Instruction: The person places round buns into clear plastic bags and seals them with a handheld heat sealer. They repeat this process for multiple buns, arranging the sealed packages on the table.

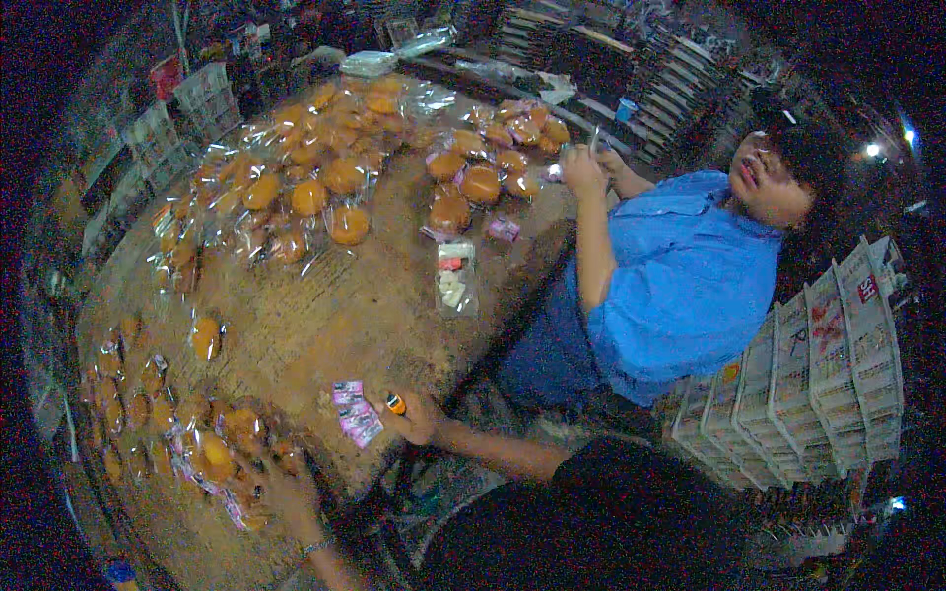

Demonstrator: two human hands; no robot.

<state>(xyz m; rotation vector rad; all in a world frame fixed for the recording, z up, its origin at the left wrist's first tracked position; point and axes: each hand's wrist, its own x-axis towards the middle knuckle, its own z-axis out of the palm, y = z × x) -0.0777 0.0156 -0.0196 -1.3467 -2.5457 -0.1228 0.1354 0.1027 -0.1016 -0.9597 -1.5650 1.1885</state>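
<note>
Orange and black, a small thing (396, 404) pokes out of the right hand (418, 422), just to the right of the row of pink cards (356, 414). The fingers of that hand look curled tight around it. The left hand (292, 498) is left of the cards and nearer, at the edge of some wrapped buns (215, 455). It is dark and blurry, so I cannot tell if its fingers grip one.

I think the work is partway done. The buns I can make out look bagged in clear wrap. Pink cards lie among the buns by the left hand, but I cannot tell if they are stuck on. The row of cards lies loose on the wooden surface (296, 305), so those seem not used yet.

The row's long way runs from far to near, and its near end leans right. The small thing seems to slant, its far end tipped left toward the cards. Which end is its front is too tiny to tell.

Beyond the cards is a big heap of buns (345, 225). Beyond and to the right are a clear bag with white and red bits (453, 286) and a person in a blue shirt (680, 286).
</note>
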